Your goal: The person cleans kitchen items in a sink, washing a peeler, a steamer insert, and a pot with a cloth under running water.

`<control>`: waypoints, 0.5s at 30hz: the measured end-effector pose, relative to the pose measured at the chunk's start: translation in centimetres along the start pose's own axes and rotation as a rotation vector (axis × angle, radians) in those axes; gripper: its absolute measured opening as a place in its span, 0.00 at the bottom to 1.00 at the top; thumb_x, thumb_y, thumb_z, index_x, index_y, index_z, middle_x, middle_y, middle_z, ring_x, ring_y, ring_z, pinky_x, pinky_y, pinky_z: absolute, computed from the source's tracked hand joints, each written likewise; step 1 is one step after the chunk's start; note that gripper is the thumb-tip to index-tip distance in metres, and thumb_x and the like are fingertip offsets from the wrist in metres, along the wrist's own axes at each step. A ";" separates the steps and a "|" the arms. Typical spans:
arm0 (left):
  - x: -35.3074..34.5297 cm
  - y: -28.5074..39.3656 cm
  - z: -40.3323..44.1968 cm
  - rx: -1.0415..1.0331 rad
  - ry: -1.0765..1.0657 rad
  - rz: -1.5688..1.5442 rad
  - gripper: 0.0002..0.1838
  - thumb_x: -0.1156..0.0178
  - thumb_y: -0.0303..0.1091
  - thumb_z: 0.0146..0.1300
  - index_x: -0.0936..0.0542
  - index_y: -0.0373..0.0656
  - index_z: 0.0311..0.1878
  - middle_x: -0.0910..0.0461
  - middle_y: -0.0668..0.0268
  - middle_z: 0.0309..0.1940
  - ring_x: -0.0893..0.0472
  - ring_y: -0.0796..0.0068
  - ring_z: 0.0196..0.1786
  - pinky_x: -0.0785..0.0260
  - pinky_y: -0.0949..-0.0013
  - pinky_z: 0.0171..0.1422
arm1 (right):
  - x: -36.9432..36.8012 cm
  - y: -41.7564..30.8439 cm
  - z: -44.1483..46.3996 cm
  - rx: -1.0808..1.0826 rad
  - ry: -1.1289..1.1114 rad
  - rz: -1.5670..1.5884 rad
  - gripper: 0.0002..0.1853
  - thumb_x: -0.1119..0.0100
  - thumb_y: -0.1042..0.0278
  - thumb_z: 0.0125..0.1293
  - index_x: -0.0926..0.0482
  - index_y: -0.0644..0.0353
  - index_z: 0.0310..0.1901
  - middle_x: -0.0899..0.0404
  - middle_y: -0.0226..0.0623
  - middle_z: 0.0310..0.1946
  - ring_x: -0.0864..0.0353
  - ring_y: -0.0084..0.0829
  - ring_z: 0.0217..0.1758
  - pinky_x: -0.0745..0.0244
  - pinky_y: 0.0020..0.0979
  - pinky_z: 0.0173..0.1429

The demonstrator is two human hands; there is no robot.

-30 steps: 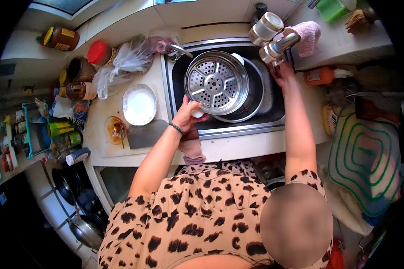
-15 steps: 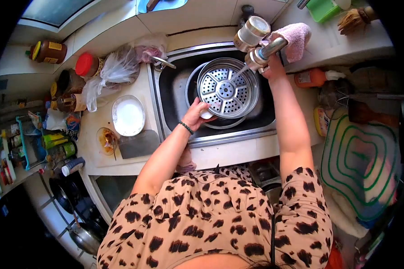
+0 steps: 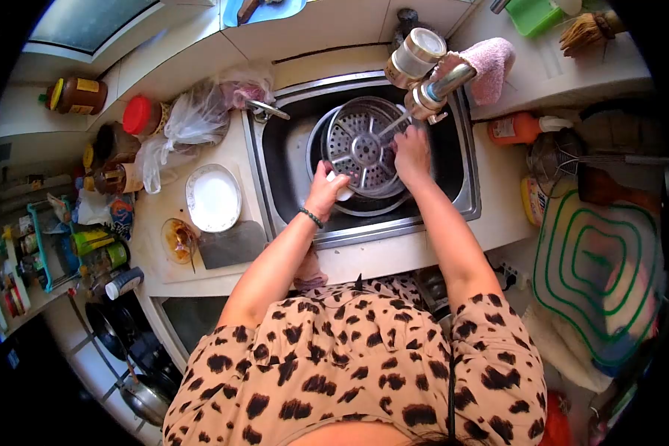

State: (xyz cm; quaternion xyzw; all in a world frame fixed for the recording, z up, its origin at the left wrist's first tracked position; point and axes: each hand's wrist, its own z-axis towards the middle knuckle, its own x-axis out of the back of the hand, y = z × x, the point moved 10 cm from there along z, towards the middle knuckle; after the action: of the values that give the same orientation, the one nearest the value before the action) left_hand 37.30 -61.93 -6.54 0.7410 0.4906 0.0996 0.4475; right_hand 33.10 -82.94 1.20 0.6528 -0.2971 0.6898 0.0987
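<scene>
A round metal steamer basket [image 3: 366, 149] with a perforated bottom is held tilted over the sink [image 3: 290, 232]. My left hand [image 3: 324, 195] grips its lower left rim, and a small white piece [image 3: 345, 193] shows by the thumb; whether it is a handle or a separate thing I cannot tell. Slightly blurred, my right hand [image 3: 412, 154] has its fingers curled at the right rim. Water runs from the faucet [image 3: 427, 99] into the basket. Part of another metal vessel [image 3: 372, 209] shows beneath it in the sink.
Left of the sink are a white dish [image 3: 213, 198], a glass bowl with brown residue [image 3: 178, 240] and plastic bags [image 3: 193, 123]. A pink cloth [image 3: 492, 70] hangs behind the faucet. To the right stand an orange spray bottle [image 3: 516, 129] and a green-lined board [image 3: 598, 271].
My right hand has come down from the faucet to the basket's right rim. The basket has shifted slightly left and tilted, still in my left hand. Water keeps running.
</scene>
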 end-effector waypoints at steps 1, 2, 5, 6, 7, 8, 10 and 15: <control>-0.1 -0.5 0.0 -0.003 0.009 0.067 0.23 0.41 0.30 0.58 0.35 0.45 0.56 0.23 0.61 0.43 0.20 0.69 0.42 0.20 0.62 0.40 | -0.5 -0.4 0.5 -0.002 0.001 -0.002 0.08 0.49 0.67 0.61 0.22 0.58 0.36 0.25 0.43 0.41 0.27 0.49 0.48 0.29 0.46 0.49; -1.5 0.5 -1.2 -0.004 -0.036 0.052 0.23 0.40 0.31 0.57 0.35 0.44 0.55 0.23 0.62 0.41 0.20 0.70 0.40 0.21 0.65 0.38 | -0.6 -0.5 1.2 -0.122 0.041 0.132 0.07 0.47 0.69 0.59 0.24 0.59 0.37 0.24 0.47 0.39 0.25 0.51 0.45 0.29 0.47 0.47; -1.8 0.8 -1.4 0.045 0.070 0.114 0.23 0.40 0.30 0.56 0.35 0.44 0.54 0.23 0.61 0.42 0.20 0.70 0.38 0.21 0.67 0.35 | -2.1 -5.8 0.3 0.066 0.054 0.428 0.05 0.46 0.76 0.56 0.25 0.60 0.35 0.22 0.51 0.34 0.22 0.54 0.41 0.28 0.49 0.46; -1.2 0.3 -1.4 0.037 0.057 0.077 0.23 0.41 0.30 0.56 0.35 0.44 0.54 0.24 0.61 0.42 0.20 0.70 0.38 0.20 0.67 0.35 | -2.4 -6.7 -2.1 0.110 -0.051 0.436 0.04 0.47 0.77 0.55 0.25 0.61 0.34 0.22 0.51 0.34 0.22 0.54 0.41 0.27 0.49 0.46; -0.6 0.7 -0.3 0.003 0.041 0.039 0.23 0.41 0.30 0.56 0.35 0.44 0.54 0.24 0.61 0.43 0.20 0.70 0.38 0.20 0.66 0.34 | -2.5 -7.4 -2.9 0.169 -0.137 0.441 0.04 0.47 0.77 0.54 0.25 0.61 0.33 0.22 0.51 0.33 0.22 0.54 0.41 0.27 0.48 0.45; -1.1 1.0 -0.5 0.007 -0.005 0.050 0.23 0.41 0.29 0.56 0.35 0.43 0.55 0.24 0.61 0.43 0.19 0.69 0.40 0.19 0.64 0.35 | -2.6 -5.3 -2.2 0.082 -0.136 0.426 0.05 0.50 0.76 0.56 0.24 0.60 0.33 0.22 0.52 0.33 0.22 0.54 0.41 0.28 0.49 0.45; -2.0 0.7 -0.2 -0.097 -0.014 0.054 0.24 0.40 0.29 0.55 0.35 0.42 0.55 0.24 0.61 0.44 0.20 0.69 0.44 0.19 0.62 0.39 | -2.5 -0.3 -1.4 -0.128 -0.104 0.365 0.06 0.52 0.75 0.58 0.23 0.60 0.33 0.23 0.52 0.34 0.22 0.54 0.42 0.28 0.49 0.45; -4.1 4.0 0.2 0.080 -0.034 -0.067 0.24 0.38 0.33 0.56 0.36 0.41 0.54 0.25 0.61 0.44 0.20 0.72 0.40 0.20 0.62 0.38 | 0.1 -3.7 3.4 0.079 0.255 0.508 0.07 0.44 0.78 0.54 0.20 0.62 0.34 0.21 0.49 0.34 0.21 0.50 0.38 0.26 0.44 0.44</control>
State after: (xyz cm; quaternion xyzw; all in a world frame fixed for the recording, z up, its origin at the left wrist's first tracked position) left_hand 37.88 -65.86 -2.38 0.7430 0.5112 0.0521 0.4288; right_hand 37.88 -81.83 2.23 0.4687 -0.4089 0.7802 -0.0661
